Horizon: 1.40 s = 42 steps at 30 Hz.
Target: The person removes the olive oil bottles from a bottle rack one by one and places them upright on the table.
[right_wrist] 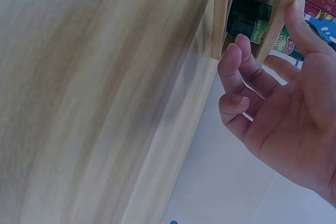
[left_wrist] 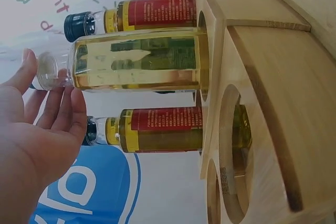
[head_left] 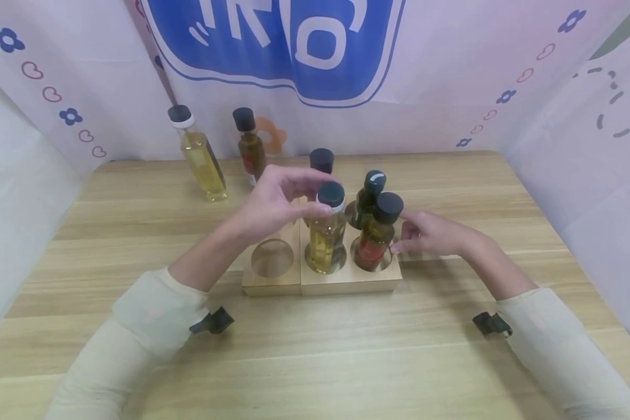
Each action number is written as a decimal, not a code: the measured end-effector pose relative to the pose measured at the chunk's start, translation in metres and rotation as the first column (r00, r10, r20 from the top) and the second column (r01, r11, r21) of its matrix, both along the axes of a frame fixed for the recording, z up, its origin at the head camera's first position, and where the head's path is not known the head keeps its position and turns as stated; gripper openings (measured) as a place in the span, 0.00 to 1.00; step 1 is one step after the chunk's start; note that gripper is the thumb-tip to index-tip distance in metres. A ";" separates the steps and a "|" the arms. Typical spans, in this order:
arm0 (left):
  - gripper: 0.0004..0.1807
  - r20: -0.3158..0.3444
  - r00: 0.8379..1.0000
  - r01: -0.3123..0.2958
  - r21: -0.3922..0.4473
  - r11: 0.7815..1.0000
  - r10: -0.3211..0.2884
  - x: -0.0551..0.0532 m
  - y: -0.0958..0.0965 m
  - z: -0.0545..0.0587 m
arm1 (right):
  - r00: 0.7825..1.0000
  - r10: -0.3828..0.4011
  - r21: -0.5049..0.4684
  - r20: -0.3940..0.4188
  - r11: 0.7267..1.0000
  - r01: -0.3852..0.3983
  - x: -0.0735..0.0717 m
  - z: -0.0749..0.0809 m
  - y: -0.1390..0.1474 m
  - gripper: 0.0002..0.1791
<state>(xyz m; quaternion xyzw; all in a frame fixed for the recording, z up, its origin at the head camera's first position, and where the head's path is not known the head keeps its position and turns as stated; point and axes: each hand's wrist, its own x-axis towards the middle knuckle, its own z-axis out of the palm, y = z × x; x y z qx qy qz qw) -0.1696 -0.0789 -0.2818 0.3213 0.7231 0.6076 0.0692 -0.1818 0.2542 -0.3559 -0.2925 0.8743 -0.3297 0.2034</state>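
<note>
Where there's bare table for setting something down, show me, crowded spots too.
Bare: the table in front of the wooden rack, between the sleeves; also the table's right side, beyond the right hand. Crowded: the rack's middle and right, where bottles stand close and the left hand grips one.

Looks like a makeshift booth tbh, walled on three sides by creased sheets (head_left: 441, 76) with printed hearts (head_left: 52, 94) and flowers (head_left: 7, 40) around a wood-grain table (head_left: 320, 350).

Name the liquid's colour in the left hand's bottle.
The liquid is pale yellow, clearest in the left wrist view.
</note>
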 end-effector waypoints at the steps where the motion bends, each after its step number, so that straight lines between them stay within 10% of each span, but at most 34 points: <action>1: 0.20 0.003 1.000 -0.001 0.007 1.000 0.001 0.000 0.000 0.000 | 1.000 0.002 -0.001 0.001 1.000 -0.002 0.000 0.000 0.000 0.37; 42: 0.18 -0.009 1.000 -0.026 0.147 0.989 0.028 0.003 0.006 0.021 | 1.000 -0.005 -0.017 0.006 1.000 0.005 -0.001 -0.001 -0.001 0.36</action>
